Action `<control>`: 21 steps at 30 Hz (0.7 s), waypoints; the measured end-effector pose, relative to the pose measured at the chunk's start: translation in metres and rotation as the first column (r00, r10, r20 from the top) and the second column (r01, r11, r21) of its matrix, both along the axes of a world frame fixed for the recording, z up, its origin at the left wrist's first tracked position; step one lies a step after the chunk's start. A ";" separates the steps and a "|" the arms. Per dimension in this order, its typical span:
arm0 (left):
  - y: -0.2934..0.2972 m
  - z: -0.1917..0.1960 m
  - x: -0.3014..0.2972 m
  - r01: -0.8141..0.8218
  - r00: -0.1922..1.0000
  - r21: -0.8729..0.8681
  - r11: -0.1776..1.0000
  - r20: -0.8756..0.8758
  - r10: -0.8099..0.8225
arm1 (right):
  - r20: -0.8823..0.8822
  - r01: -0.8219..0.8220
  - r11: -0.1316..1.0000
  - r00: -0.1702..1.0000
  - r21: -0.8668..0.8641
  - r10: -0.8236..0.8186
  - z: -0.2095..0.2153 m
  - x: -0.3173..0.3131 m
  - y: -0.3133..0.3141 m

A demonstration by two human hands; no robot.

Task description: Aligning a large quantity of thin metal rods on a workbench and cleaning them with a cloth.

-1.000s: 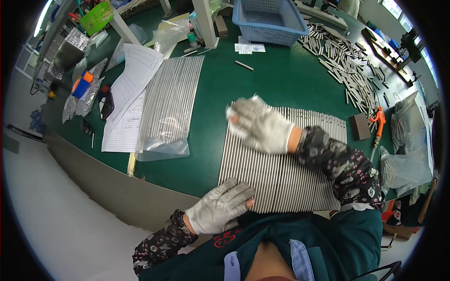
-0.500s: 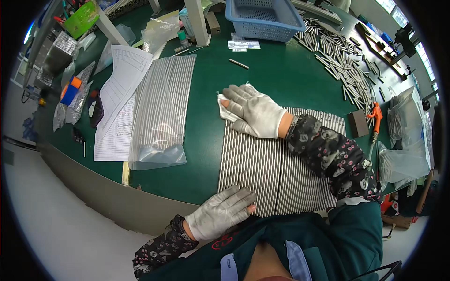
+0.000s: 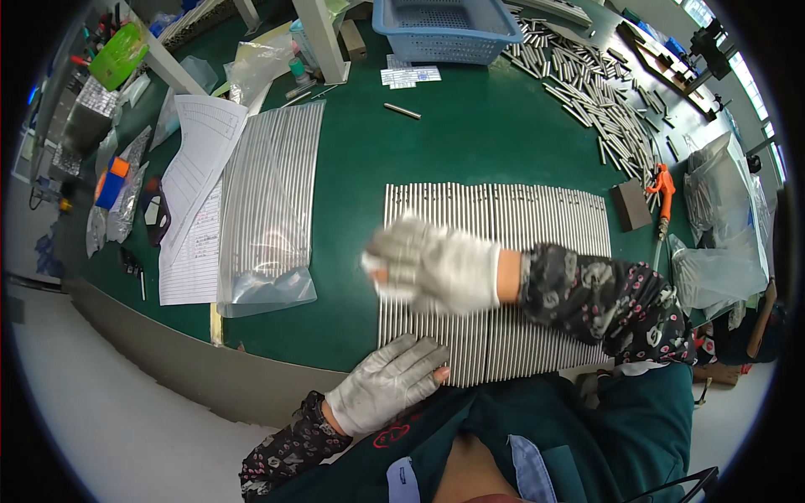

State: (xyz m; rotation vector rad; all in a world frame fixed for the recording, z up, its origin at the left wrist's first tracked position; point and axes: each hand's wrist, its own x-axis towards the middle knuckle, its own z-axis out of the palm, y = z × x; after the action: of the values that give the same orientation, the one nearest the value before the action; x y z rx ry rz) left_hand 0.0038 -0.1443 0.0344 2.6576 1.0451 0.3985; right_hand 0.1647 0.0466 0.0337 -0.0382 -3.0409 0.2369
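Note:
Many slim metal rods (image 3: 545,331) lie side by side in a flat block at the table's near edge, with a narrow gap down the middle. My right hand (image 3: 444,267), in a whitish glove and blurred by motion, lies across the left part of the block. Under its fingers is a white cloth (image 3: 392,292), mostly hidden by the hand. At the block's near left corner rests my gloved left hand (image 3: 387,381), fingers stretched out flat on the rod ends, holding nothing.
A clear bag of rods (image 3: 272,201) lies left, beside paper sheets (image 3: 197,159). A blue basket (image 3: 449,38) stands at the back. Loose rods (image 3: 587,92) are heaped at the far right. A brown block (image 3: 631,206) and an orange air gun (image 3: 662,189) lie to the right.
My right hand has swept toward me with the cloth, from the rods' far ends to about the middle of the block. My left hand stays at the near left corner.

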 end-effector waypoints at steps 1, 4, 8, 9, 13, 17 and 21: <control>0.002 0.002 0.000 -0.007 1.000 0.006 1.000 -0.012 0.007 | -0.043 0.187 0.958 0.982 0.218 -0.182 0.000 0.002 0.012; 0.004 0.000 0.002 0.005 1.000 -0.012 1.000 0.002 -0.005 | 0.039 0.146 0.973 0.987 0.180 -0.155 0.006 0.010 -0.011; -0.001 0.001 -0.001 0.000 0.998 -0.007 1.000 -0.059 0.000 | -0.061 -0.010 0.998 0.998 -0.062 0.006 -0.011 0.011 -0.022; 0.002 0.002 -0.002 0.026 0.998 -0.034 0.999 -0.050 -0.027 | -0.102 0.083 0.994 0.992 0.077 -0.075 -0.009 0.012 -0.007; 0.003 0.002 -0.002 0.068 0.996 -0.082 0.994 -0.059 -0.073 | -0.096 0.187 0.979 0.979 0.079 -0.179 -0.002 0.016 -0.021; 0.007 0.012 -0.002 0.059 0.998 -0.138 0.989 -0.029 -0.064 | -0.229 -0.028 0.901 0.970 -0.434 -0.080 0.003 0.027 -0.035; 0.024 0.023 0.011 0.084 0.994 -0.193 0.978 0.086 -0.069 | -0.294 0.096 0.779 0.891 -0.620 -0.345 0.036 0.067 -0.024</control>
State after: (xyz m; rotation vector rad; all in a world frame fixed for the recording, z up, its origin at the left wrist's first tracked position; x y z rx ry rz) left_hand 0.0145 -0.1198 0.0579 2.4772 0.9053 0.3611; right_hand 0.2316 0.0224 0.0699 -0.3525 -2.4088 1.0302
